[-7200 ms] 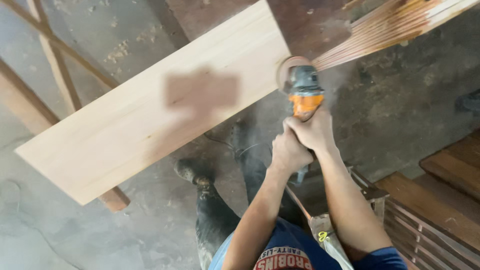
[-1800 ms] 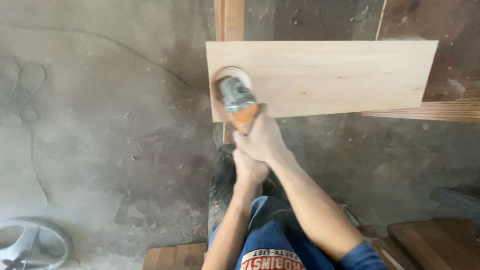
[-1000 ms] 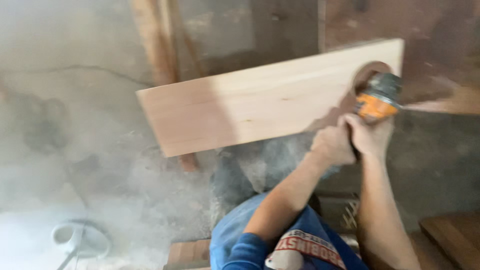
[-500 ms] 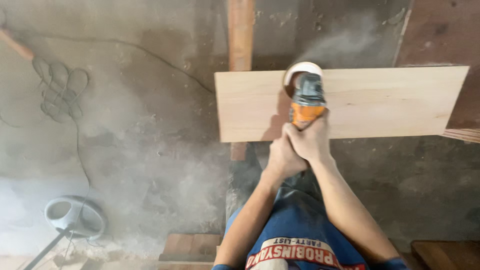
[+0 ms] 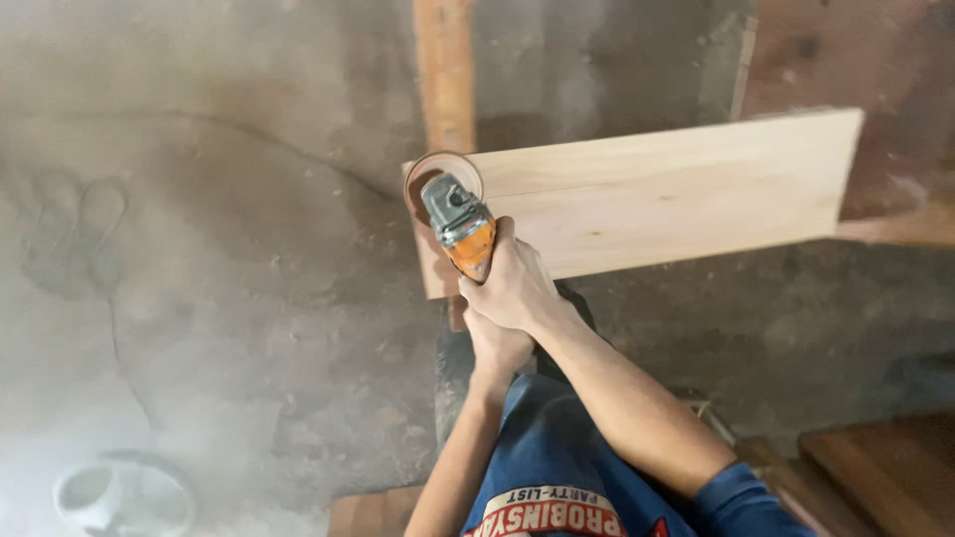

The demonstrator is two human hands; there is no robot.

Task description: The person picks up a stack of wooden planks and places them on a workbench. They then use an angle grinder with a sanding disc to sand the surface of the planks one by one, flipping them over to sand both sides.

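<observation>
I am looking down at a pale wooden board, and I am placing everything else by it. At the board's left end, the orange and grey angle grinder is sitting with its round disc over the corner. My right hand is wrapping tightly round the grinder's orange body, just at the board's near edge. My left hand is closing round the grinder's rear end, below the board and partly hidden under the right one. Beyond the board, a wooden beam is running away from it. Far below and left of the board, a white round object is lying on the dusty floor.
</observation>
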